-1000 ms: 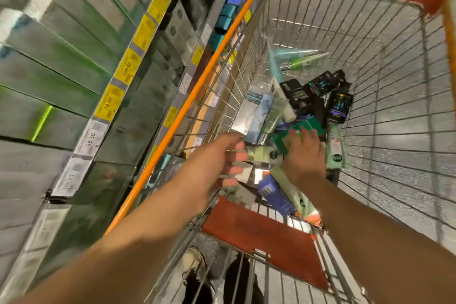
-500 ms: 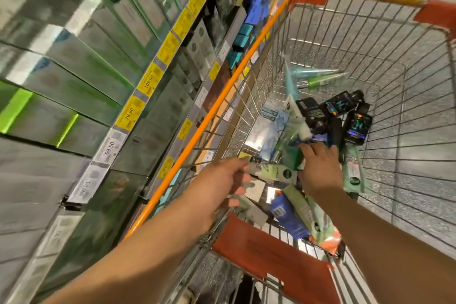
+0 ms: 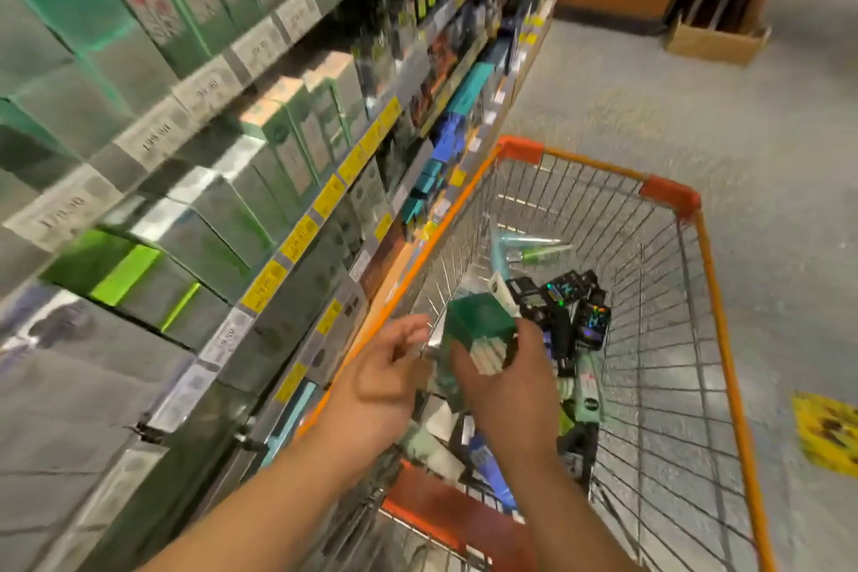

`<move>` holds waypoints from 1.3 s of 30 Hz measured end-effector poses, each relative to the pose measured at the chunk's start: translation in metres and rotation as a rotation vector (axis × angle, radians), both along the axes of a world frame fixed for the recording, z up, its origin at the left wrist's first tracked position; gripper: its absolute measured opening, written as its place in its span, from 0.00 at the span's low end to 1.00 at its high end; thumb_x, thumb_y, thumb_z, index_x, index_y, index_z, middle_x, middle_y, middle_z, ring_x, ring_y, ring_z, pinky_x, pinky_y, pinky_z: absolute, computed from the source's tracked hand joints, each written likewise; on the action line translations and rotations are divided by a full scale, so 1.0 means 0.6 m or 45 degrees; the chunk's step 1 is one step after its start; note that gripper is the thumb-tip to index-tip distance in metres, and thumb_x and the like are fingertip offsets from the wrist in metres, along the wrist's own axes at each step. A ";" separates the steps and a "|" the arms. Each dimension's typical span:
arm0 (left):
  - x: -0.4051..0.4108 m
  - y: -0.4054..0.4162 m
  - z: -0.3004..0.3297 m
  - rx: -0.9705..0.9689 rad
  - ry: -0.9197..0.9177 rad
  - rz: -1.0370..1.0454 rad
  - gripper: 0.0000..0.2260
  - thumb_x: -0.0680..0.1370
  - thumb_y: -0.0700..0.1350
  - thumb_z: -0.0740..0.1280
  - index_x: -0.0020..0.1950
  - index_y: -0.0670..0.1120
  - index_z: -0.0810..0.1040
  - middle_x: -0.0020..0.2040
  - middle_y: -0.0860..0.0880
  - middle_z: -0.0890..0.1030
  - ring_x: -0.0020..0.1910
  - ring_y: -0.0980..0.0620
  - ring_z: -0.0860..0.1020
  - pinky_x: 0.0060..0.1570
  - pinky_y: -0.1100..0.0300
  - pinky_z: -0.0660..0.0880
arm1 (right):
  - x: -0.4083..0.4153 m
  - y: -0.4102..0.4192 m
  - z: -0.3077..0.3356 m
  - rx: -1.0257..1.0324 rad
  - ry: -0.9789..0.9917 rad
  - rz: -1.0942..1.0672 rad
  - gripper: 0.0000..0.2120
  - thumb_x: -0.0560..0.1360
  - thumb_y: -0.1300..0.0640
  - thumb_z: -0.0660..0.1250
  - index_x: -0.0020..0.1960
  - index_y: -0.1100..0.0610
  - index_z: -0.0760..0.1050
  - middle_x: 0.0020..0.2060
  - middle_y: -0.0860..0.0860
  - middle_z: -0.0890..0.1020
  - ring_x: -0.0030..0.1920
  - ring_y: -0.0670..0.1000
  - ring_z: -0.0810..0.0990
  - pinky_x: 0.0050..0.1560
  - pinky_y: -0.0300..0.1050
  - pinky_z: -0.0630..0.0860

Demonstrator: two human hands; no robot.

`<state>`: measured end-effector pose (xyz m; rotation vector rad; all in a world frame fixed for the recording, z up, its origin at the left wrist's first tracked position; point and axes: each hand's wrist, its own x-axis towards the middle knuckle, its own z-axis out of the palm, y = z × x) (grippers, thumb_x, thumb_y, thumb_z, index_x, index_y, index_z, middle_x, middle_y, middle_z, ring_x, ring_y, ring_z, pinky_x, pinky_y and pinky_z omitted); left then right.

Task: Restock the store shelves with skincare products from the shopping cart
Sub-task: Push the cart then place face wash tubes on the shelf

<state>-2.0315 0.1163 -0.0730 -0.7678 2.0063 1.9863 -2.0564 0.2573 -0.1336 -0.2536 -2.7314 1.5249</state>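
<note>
While the right hand [image 3: 499, 379] grips a green box [image 3: 480, 323] with curled fingers above the cart's [image 3: 724, 339] near left corner, the left hand [image 3: 380, 374] hovers beside it, fingers loosely spread.

This is a shop. Long shelves [image 3: 297, 181] hold rows of boxes, with yellow price tags [image 3: 299, 239] along their front edges. A wire shopping cart [image 3: 710, 293] with orange edges stands beside them.

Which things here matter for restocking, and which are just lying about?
For the job:
dark green carton in right hand
left hand
orange-rimmed wire cart
shelves of green boxes

Lying about:
brown cardboard box
yellow floor sticker
</note>
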 end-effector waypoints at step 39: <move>0.596 -0.508 0.528 -0.264 0.859 0.627 0.43 0.56 0.59 0.82 0.71 0.63 0.76 0.56 0.48 0.86 0.53 0.52 0.83 0.65 0.50 0.75 | 0.338 -0.591 0.690 -0.596 0.251 1.755 0.29 0.63 0.44 0.79 0.62 0.49 0.80 0.54 0.47 0.87 0.55 0.48 0.85 0.53 0.41 0.80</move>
